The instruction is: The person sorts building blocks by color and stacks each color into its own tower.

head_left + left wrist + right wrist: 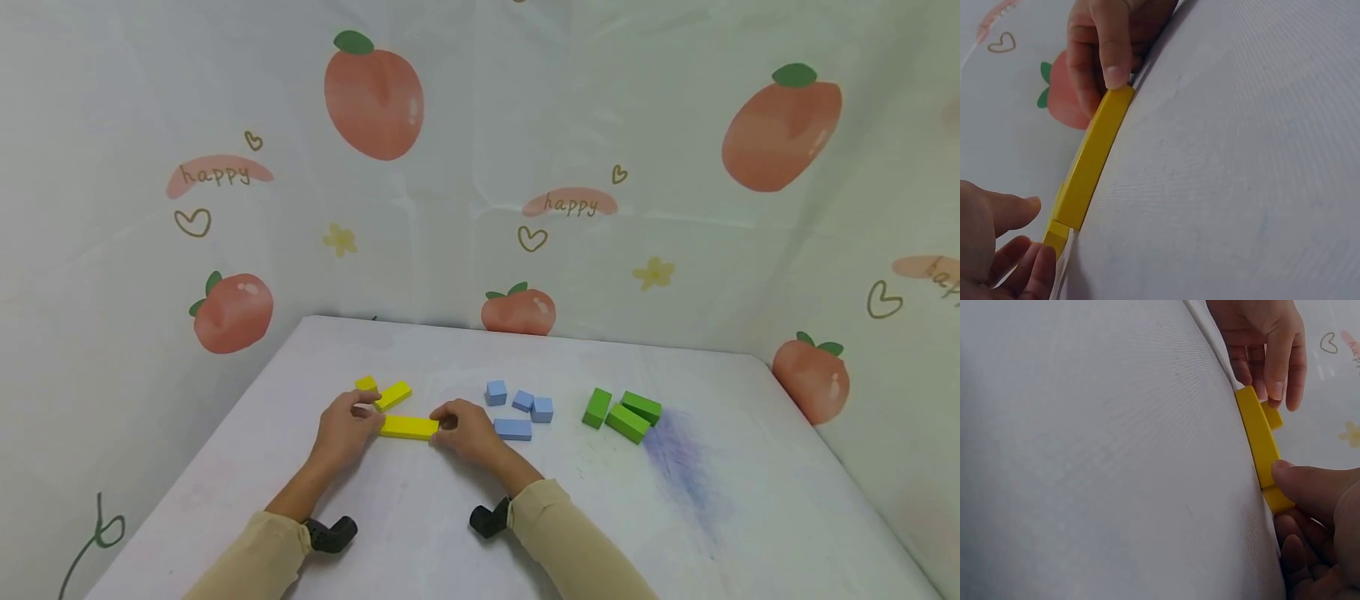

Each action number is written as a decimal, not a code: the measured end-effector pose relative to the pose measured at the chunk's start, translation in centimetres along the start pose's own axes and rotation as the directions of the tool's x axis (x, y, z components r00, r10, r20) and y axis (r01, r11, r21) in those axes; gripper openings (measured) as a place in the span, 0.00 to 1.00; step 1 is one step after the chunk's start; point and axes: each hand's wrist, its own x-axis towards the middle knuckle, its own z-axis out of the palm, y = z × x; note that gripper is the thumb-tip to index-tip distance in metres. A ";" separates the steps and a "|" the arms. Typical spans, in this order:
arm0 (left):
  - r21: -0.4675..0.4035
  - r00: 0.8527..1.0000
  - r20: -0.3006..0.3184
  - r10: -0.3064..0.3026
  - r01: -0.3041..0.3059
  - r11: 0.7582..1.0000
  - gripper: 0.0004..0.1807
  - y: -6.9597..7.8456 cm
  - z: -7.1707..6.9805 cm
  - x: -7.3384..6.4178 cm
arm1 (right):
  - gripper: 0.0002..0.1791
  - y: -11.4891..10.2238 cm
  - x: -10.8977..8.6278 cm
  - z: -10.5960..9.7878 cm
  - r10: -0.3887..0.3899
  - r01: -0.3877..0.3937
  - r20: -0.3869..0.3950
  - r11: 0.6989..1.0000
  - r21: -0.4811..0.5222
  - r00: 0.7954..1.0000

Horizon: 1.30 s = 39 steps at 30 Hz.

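Observation:
A long yellow block lies crosswise on the white table. My right hand pinches its right end, the thumb lying on the block and the fingers curled beside it. A line crosses the yellow surface near that thumb in the right wrist view. My left hand is at the other end, its thumb and fingers spread apart with nothing gripped between them. Whether a fingertip touches the block there I cannot tell. Just behind are a shorter yellow block and a small yellow block, partly hidden by the left hand.
Right of my right hand lie a flat blue block and several small blue blocks. Farther right are three green blocks, beside a purple-blue smudge. A white printed curtain hangs behind the table.

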 end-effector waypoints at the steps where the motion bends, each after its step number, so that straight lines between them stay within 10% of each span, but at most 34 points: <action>1: 0.009 1.000 -0.016 -0.005 0.005 1.000 0.20 0.0 0.1 0.1 | 0.14 0.0 0.0 0.0 -0.001 0.001 0.001 1.000 0.000 1.000; 11: 0.075 0.996 -0.089 0.010 -0.003 0.997 0.20 -0.2 0.8 1.0 | 0.14 -0.2 -0.2 -0.1 -0.009 0.009 0.002 1.000 0.002 1.000; 39: 0.274 1.000 -0.011 -0.008 0.011 0.962 0.22 0.3 0.9 2.3 | 0.14 -0.1 -0.1 0.0 0.002 -0.002 -0.003 1.000 0.017 1.000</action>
